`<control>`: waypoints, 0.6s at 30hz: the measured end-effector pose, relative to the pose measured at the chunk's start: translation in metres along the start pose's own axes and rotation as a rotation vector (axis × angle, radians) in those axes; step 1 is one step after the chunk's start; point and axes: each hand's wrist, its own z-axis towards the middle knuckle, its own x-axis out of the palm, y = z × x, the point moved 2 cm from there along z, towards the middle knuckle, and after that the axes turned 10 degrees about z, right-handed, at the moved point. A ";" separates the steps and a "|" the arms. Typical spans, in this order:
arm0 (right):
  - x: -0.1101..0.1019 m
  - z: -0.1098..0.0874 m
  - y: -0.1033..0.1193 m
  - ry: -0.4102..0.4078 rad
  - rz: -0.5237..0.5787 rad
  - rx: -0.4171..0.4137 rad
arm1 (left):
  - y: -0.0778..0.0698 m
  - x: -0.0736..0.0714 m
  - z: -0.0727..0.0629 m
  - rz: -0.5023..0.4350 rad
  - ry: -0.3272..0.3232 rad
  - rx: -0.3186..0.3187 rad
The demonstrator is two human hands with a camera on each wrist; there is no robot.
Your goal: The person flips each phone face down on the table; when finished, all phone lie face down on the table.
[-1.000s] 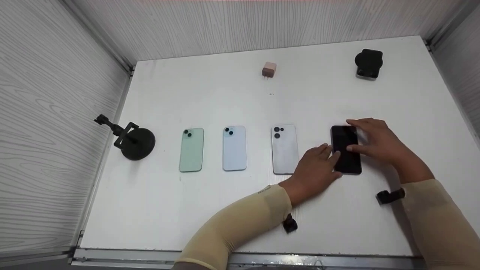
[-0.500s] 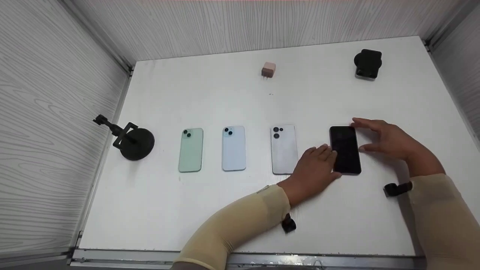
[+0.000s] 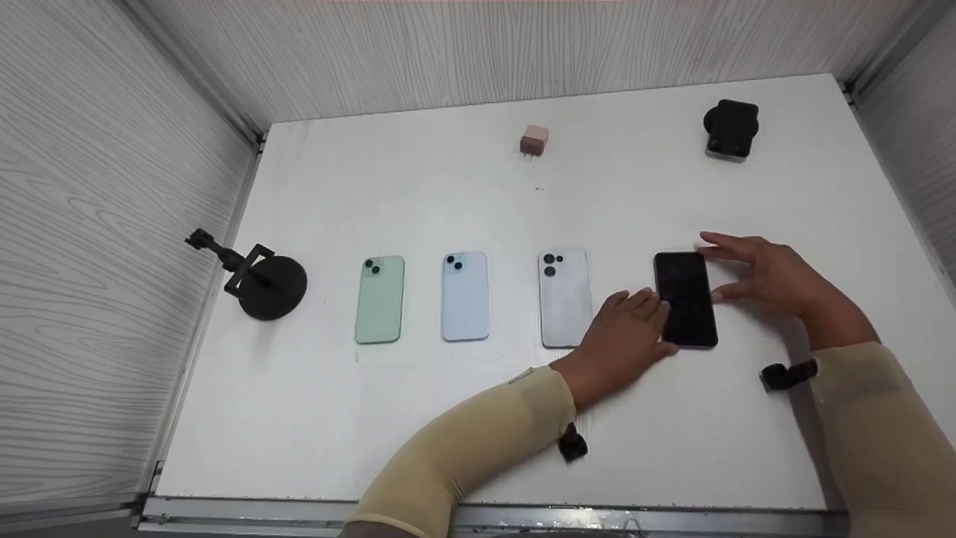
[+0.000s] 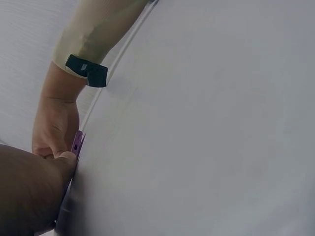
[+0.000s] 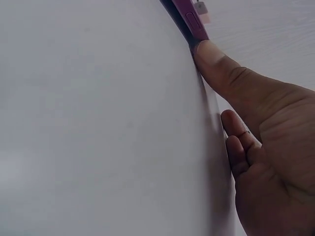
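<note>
A smartphone [image 3: 688,295] lies on the white table with its black screen up, at the right end of a row. My left hand [image 3: 626,340] touches its left long edge with the fingertips, the thumb by its lower end. From the other side my right hand [image 3: 777,278] has its thumb against the right edge and its index finger near the top right corner. In the right wrist view that thumb presses the phone's purple side [image 5: 194,19], below a button. The left wrist view shows the purple bottom edge [image 4: 77,141] with a port, beside a thumb.
Leftward lie a grey-white phone [image 3: 565,299] partly behind my left hand, a light blue phone [image 3: 466,299] and a green phone [image 3: 380,302], backs up. A black round-based stand [image 3: 272,288] is far left. At the back are a pink charger plug [image 3: 534,140] and a black device [image 3: 732,128].
My right thumb has come off the screen to the phone's right edge. The fingers of my left hand have drawn back to the left edge. The phone has shifted slightly left.
</note>
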 end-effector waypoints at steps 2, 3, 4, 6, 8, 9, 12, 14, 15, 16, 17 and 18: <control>0.000 0.000 -0.001 -0.015 0.006 0.000 | 0.000 0.000 0.001 0.004 -0.002 0.002; 0.000 0.000 -0.001 -0.021 0.003 0.002 | 0.000 0.000 0.001 0.008 -0.004 0.003; 0.000 0.001 -0.002 -0.026 0.006 0.004 | 0.001 0.000 0.001 0.011 -0.005 0.004; 0.000 0.001 -0.003 -0.034 0.017 0.013 | 0.001 -0.001 0.000 0.011 -0.006 0.005; 0.000 0.001 -0.004 -0.043 0.043 0.026 | 0.001 -0.001 0.000 0.003 -0.007 0.004; 0.000 0.002 -0.005 -0.048 0.062 0.035 | 0.002 0.000 0.000 -0.001 -0.008 0.006; -0.001 0.001 -0.007 -0.059 0.115 0.067 | 0.002 0.000 -0.001 -0.025 -0.009 0.008; -0.002 0.000 -0.008 -0.057 0.139 0.083 | 0.002 0.001 -0.001 -0.031 -0.009 0.009; -0.002 -0.001 -0.008 -0.055 0.148 0.086 | 0.002 0.001 -0.001 -0.028 -0.008 0.009; -0.002 -0.002 -0.009 -0.051 0.157 0.086 | 0.002 0.001 -0.001 -0.030 -0.006 0.007; -0.002 -0.003 -0.008 -0.048 0.170 0.083 | 0.002 0.001 -0.001 -0.030 -0.006 0.006; -0.002 -0.004 -0.008 -0.047 0.176 0.076 | 0.001 0.001 -0.001 -0.028 -0.002 0.005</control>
